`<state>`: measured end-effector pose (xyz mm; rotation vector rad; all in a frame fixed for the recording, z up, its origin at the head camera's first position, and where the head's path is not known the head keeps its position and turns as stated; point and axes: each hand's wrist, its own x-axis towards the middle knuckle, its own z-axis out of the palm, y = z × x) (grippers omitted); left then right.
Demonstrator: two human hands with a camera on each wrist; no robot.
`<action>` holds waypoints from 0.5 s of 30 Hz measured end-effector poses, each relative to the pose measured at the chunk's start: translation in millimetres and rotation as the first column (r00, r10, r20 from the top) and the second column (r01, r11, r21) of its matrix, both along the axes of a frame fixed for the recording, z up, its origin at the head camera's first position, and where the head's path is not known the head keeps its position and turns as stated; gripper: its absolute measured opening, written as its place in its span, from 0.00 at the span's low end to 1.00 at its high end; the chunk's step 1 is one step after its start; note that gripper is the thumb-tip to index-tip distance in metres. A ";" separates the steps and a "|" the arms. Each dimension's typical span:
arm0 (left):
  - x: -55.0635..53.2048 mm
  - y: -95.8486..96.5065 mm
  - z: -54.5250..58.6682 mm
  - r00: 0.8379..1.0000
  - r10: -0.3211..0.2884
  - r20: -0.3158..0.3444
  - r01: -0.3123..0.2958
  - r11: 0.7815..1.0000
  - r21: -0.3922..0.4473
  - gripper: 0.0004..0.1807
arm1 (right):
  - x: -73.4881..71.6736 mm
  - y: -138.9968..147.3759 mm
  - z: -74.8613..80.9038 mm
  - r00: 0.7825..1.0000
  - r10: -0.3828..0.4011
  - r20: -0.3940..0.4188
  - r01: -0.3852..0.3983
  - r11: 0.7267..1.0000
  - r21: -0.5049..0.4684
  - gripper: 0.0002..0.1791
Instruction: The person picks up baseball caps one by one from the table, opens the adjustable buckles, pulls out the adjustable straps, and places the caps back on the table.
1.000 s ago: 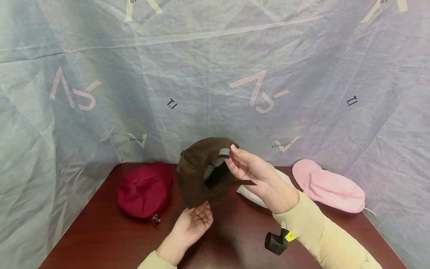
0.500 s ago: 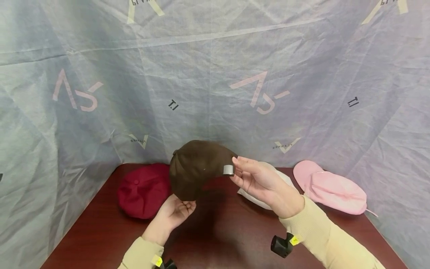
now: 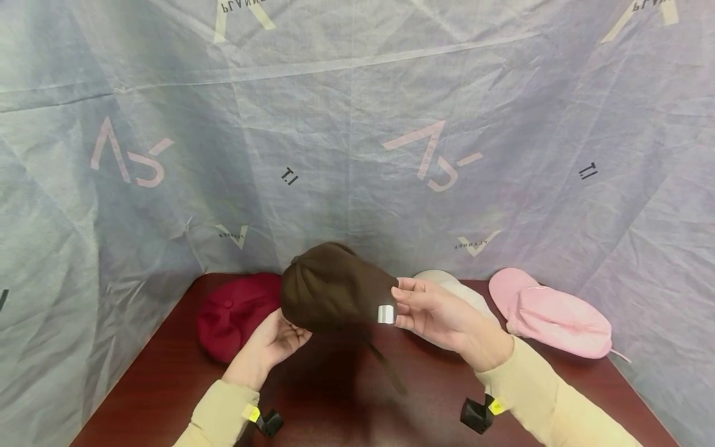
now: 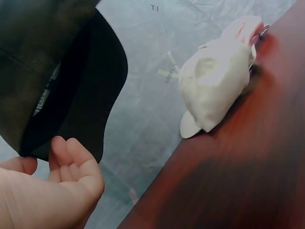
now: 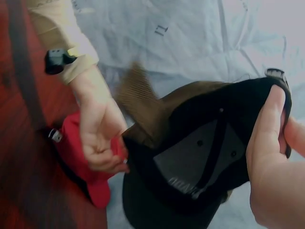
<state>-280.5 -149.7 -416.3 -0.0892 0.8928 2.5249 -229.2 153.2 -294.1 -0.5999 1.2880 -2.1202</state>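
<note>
Cap, brown, is off the table, mid-scene, held level between both hands. Right hand pinches the back edge just beside the silver buckle, fingers inside, thumb outside. Left hand appears to pinch the lower left edge, thumb against curled fingers; can't tell how firm. Strap dangles loose on the near side, blurred. Brim points to the far side, mostly hidden from the head view.

Step in hand looks like steadying the cap. Handling notes: crown is probably soft, so light grip, both hands rotating together, else it likely folds. Right fingers best beside the buckle, not over it. Strap could snag under the fingers; worth leaving it free. Burgundy cap sits close behind, far left, so lift clear of it. White cap is behind the right hand, pink cap far right.
</note>
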 end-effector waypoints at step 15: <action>-4.6 -14.9 21.3 1.000 -0.030 0.005 0.031 0.997 -0.068 0.20 | -7.0 22.2 -30.9 0.973 0.209 -0.094 -0.198 0.974 0.111 0.11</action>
